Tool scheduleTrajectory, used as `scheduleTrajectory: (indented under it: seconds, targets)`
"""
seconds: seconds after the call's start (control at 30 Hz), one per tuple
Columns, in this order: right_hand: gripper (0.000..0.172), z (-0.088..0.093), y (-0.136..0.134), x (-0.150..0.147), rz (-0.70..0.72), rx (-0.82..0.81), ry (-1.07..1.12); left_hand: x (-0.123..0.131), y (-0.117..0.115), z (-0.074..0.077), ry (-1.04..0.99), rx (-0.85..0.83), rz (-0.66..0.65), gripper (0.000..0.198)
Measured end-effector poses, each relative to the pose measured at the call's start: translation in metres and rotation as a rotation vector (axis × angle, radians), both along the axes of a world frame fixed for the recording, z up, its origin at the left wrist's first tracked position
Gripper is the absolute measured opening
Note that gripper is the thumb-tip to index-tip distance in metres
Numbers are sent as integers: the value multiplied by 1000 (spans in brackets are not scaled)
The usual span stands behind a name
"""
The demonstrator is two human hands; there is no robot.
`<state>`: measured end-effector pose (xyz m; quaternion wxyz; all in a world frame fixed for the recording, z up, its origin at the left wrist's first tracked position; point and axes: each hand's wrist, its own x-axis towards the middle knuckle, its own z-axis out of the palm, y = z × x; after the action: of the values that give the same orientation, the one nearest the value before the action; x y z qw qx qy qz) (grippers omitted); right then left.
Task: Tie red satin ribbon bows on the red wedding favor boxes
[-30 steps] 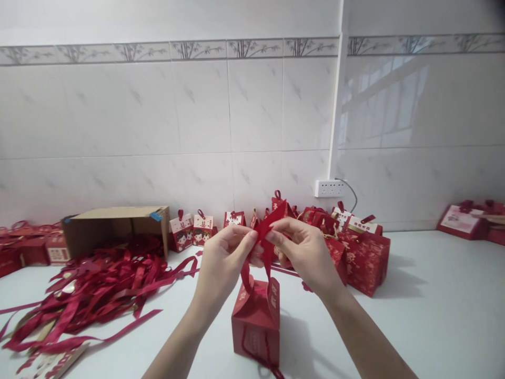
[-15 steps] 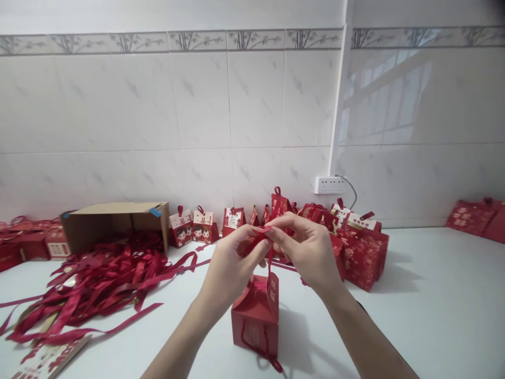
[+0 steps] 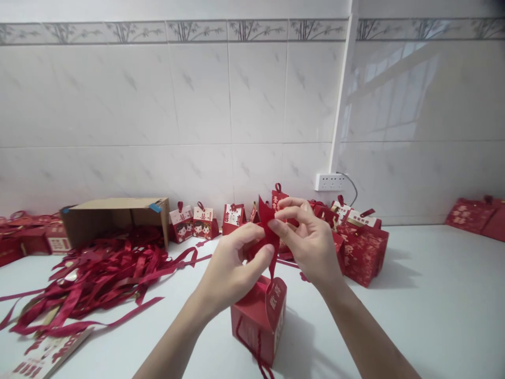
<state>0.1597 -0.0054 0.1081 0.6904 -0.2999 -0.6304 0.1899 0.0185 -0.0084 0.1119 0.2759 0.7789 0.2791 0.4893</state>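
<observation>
A small red gift box [image 3: 256, 323] stands on the white counter [image 3: 414, 310] in front of me, its handle flaps upright and a red cord hanging down its front. A red ribbon [image 3: 267, 226] rises from the box top. My left hand [image 3: 232, 268] and my right hand [image 3: 310, 242] meet just above the box. Both pinch this ribbon between thumb and fingers, and one ribbon end sticks up between them.
A heap of loose red ribbons [image 3: 90, 276] lies at the left by an open cardboard box [image 3: 114, 218] on its side. Several finished red gift boxes [image 3: 355, 239] line the tiled wall. A wall socket [image 3: 329, 182] sits behind them. More red boxes [image 3: 473, 216] lie far right.
The hands have moved closer together and the ribbon between them has been folded and drawn tighter. The box has tilted slightly and its front flap now faces me.
</observation>
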Motion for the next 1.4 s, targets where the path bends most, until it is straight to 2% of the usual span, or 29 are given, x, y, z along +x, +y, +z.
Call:
scheduleTrajectory:
  seconds: [0.13, 0.27, 0.33, 0.43, 0.6, 0.73, 0.83, 0.9, 0.97, 1.03, 1.07, 1.17, 1.23, 1.3, 1.4]
  targets:
    - [17, -1, 1, 0, -63, 14, -30, 1, 1, -1, -38, -88, 6, 20]
    - [57, 1, -1, 0, 84, -145, 7, -1, 6, 0, -143, -206, -8, 27]
    - [51, 3, -3, 1, 146, -203, 6, -3, 9, 0, -191, -258, -28, 27]
    - [23, 5, -6, 1, 108, -223, -14, -3, 13, -1, -217, -297, -75, 27]
    - [3, 8, -11, 6, 72, -22, -159, -3, 20, -5, -335, -356, -190, 23]
    - [9, 8, -14, 16, 13, 94, -421, -2, 25, -7, -459, -434, -226, 21]
    - [12, 8, -15, 20, 10, 80, -532, -2, 27, -7, -515, -467, -236, 23]
    - [9, 9, -15, 21, 73, 47, -589, -2, 29, -8, -526, -458, -222, 24]
    - [19, 10, -15, 21, 175, 24, -573, -2, 30, -8, -509, -433, -202, 25]
    - [32, 10, -13, 20, 229, -25, -449, -3, 31, -9, -483, -406, -201, 25]
    - [33, 10, -11, 20, 232, -71, -372, -3, 32, -10, -470, -390, -209, 25]
    - [19, 7, -7, 15, 223, -261, -248, -5, 33, -11, -427, -329, -220, 24]
    - [29, 4, -4, 11, 256, -335, -267, -5, 33, -12, -394, -301, -215, 25]
    - [35, 2, -2, 7, 271, -349, -301, -6, 32, -11, -369, -288, -214, 27]
    - [31, 0, -1, 3, 227, -338, -341, -6, 30, -9, -344, -275, -209, 29]
